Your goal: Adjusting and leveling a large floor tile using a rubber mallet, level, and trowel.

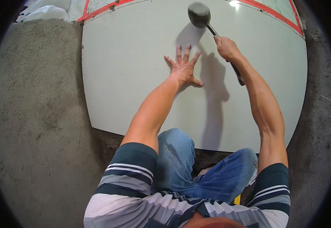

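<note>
A large pale tile (135,91) lies in front of me, its near edge just beyond my knees. My left hand (182,69) is pressed flat on it with the fingers spread wide, holding nothing. In my right hand (227,48) is a rubber mallet (199,15), gripped partway along its dark handle. The mallet's dark, rounded head is raised over the far part of the tile, and its shadow falls on the surface beside my left hand. The handle's end sticks out below my right fist.
Rough grey mortar (36,95) spreads along the tile's left side. Red tape (274,14) marks edges beyond the far side. White plastic bags (45,11) lie at the far left. Dark rough floor (313,152) borders the right, and something yellow (237,199) shows beside my leg.
</note>
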Available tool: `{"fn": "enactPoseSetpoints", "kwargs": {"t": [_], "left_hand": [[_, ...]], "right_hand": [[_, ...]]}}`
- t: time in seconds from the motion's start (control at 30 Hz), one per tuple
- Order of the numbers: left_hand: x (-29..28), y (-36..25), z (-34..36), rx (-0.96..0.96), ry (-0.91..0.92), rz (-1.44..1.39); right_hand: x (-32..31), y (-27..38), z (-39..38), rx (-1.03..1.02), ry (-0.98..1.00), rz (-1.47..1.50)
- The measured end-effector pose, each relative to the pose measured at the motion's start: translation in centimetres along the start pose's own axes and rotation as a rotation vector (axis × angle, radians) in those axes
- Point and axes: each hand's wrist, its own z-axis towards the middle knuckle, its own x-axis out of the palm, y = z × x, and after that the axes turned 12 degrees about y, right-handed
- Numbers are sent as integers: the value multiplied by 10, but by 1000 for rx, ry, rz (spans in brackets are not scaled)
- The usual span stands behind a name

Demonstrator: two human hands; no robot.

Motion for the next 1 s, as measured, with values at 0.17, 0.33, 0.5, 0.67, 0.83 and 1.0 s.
{"fn": "enactPoseSetpoints", "kwargs": {"t": [0.17, 0.33, 0.5, 0.67, 0.83, 1.0], "left_hand": [[-2, 2, 5, 84, -10, -42], [5, 8, 10, 137, -130, -2], [15, 20, 13, 222, -324, 15], [3, 17, 22, 216, -291, 20], [-3, 24, 20, 231, -288, 17], [-6, 24, 20, 223, -265, 15]], "right_hand": [[0, -4, 6, 59, 107, 39], [-6, -5, 2, 91, 109, 32], [6, -14, 1, -166, -175, -152], [-18, 7, 11, 46, 4, -38], [-10, 1, 10, -84, -52, -102], [-14, 11, 33, 7, 73, -103]]}}
